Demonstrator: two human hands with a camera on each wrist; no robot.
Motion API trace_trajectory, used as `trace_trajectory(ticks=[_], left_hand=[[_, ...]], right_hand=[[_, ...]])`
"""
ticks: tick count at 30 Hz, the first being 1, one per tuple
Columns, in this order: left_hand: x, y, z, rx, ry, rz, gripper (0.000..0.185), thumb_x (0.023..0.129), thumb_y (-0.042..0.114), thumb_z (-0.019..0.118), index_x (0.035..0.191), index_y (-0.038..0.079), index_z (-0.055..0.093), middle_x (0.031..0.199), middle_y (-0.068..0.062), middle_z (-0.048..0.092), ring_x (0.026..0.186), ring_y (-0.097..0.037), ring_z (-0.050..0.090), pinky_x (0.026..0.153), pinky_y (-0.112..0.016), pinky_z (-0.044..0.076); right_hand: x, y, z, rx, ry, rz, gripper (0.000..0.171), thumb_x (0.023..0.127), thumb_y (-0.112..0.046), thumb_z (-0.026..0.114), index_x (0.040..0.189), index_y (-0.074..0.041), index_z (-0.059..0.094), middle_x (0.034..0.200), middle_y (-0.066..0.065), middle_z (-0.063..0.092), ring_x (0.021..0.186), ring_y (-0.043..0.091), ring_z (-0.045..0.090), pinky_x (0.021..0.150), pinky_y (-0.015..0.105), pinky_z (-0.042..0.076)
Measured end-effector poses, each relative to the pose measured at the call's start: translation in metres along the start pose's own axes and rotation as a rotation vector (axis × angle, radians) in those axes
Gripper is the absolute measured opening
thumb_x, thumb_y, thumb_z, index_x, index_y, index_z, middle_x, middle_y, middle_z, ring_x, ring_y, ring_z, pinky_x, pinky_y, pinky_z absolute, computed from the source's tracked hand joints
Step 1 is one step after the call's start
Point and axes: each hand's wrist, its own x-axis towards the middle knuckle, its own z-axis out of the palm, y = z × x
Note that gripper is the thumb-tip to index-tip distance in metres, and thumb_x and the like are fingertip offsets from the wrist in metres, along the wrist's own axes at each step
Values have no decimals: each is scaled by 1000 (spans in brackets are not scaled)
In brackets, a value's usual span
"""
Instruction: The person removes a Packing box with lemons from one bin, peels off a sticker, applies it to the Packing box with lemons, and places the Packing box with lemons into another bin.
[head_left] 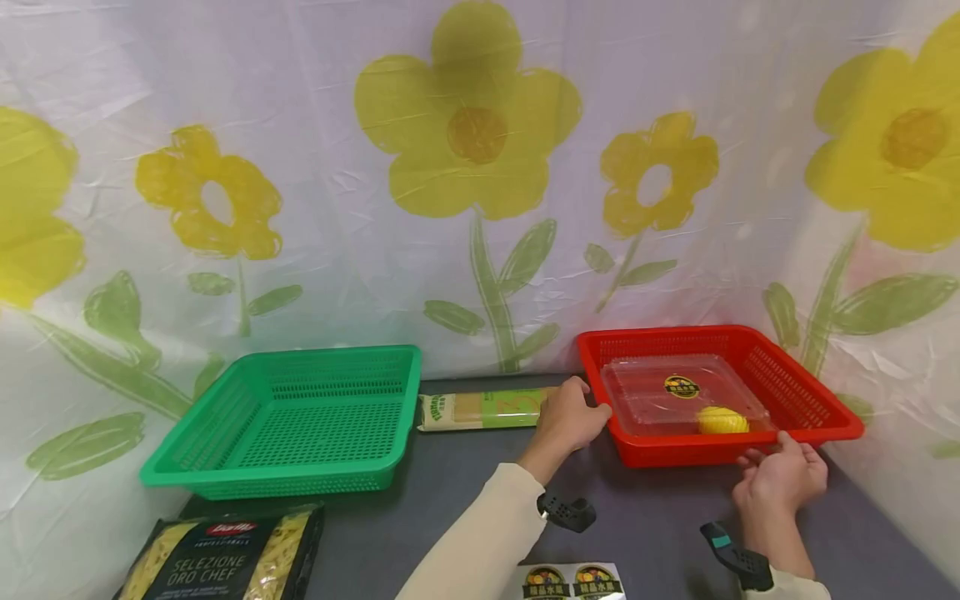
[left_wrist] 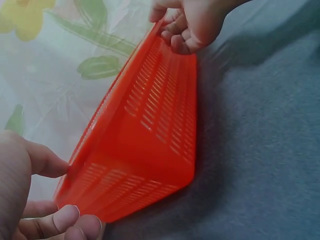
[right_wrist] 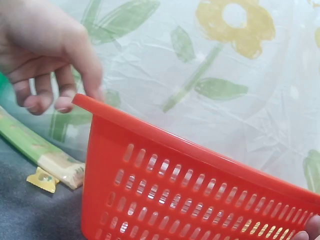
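A red plastic basket (head_left: 675,454) stands on the grey table at the right. Inside it lies a clear lidded container (head_left: 675,396) with a yellow object (head_left: 722,420) in it. My left hand (head_left: 570,421) pinches the basket's near left corner, thumb on the rim and fingers below, as the left wrist view shows on the basket (left_wrist: 150,140) beside that hand (left_wrist: 30,200). My right hand (head_left: 783,475) grips the front rim near the right corner, fingers curled over the edge (left_wrist: 195,22). In the right wrist view the left hand (right_wrist: 40,55) touches the basket's (right_wrist: 200,190) corner.
An empty green basket (head_left: 285,483) stands at the left. A green spaghetti pack (head_left: 480,410) lies between the baskets by the flowered backdrop. A dark pasta bag (head_left: 217,558) and a labelled clear container (head_left: 573,582) lie at the near edge.
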Motion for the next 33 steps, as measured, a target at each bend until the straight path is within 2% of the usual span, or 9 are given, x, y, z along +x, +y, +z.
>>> trace_trajectory(ticks=[4, 6, 13, 18, 22, 27, 31, 33], left_hand=[[-5, -14, -3, 32, 57, 61, 35, 85, 28, 74, 113, 9, 67, 92, -3, 68, 77, -20, 61, 67, -36, 54], [-8, -19, -4, 24, 71, 82, 32, 84, 27, 73, 110, 9, 68, 92, -1, 68, 79, -20, 61, 69, -37, 53], [-25, -38, -16, -93, 75, 137, 25, 87, 25, 72, 107, 10, 69, 66, 7, 60, 61, -9, 54, 59, -30, 48], [-36, -63, -36, -129, 95, 149, 22, 87, 22, 71, 105, 11, 70, 65, 6, 58, 55, -8, 51, 54, -28, 43], [-46, -81, -54, -148, 133, 137, 19, 87, 20, 72, 103, 11, 69, 68, 5, 58, 58, -10, 52, 58, -29, 44], [-57, -96, -67, -167, 174, 132, 15, 89, 19, 72, 102, 11, 70, 72, 4, 59, 64, -11, 54, 62, -31, 45], [-66, -101, -73, -167, 199, 152, 14, 90, 18, 71, 101, 10, 71, 73, 5, 59, 65, -11, 55, 62, -29, 46], [-70, -104, -75, -160, 203, 163, 12, 91, 18, 70, 100, 10, 70, 74, 5, 59, 64, -11, 54, 62, -27, 45]], right_hand=[[-1, 1, 1, -6, 13, -6, 20, 101, -21, 60, 109, -25, 42, 106, -3, 49, 44, 16, 53, 46, 22, 51], [0, 0, 1, 11, 24, -13, 21, 101, -17, 59, 109, -24, 40, 108, -3, 49, 43, 16, 53, 45, 23, 51], [-1, -2, 0, 41, 41, -32, 24, 100, -9, 55, 106, -24, 37, 105, -3, 48, 43, 15, 52, 44, 22, 50], [-9, -4, 1, 42, 52, -46, 25, 98, -7, 55, 107, -25, 39, 106, -4, 47, 43, 17, 47, 45, 21, 48], [-20, -4, 3, 56, 64, -120, 26, 97, -4, 52, 109, -24, 41, 105, -3, 48, 50, 16, 44, 44, 18, 45], [-37, -5, 13, 50, 47, -229, 25, 97, -2, 52, 112, -21, 46, 105, -3, 47, 49, 16, 41, 44, 16, 43], [-47, -4, 22, 57, -20, -283, 22, 97, -3, 56, 113, -17, 50, 103, 0, 50, 51, 15, 44, 44, 17, 45], [-52, -2, 27, 59, -77, -319, 20, 97, -3, 58, 112, -15, 54, 97, 2, 53, 50, 15, 44, 44, 17, 45]])
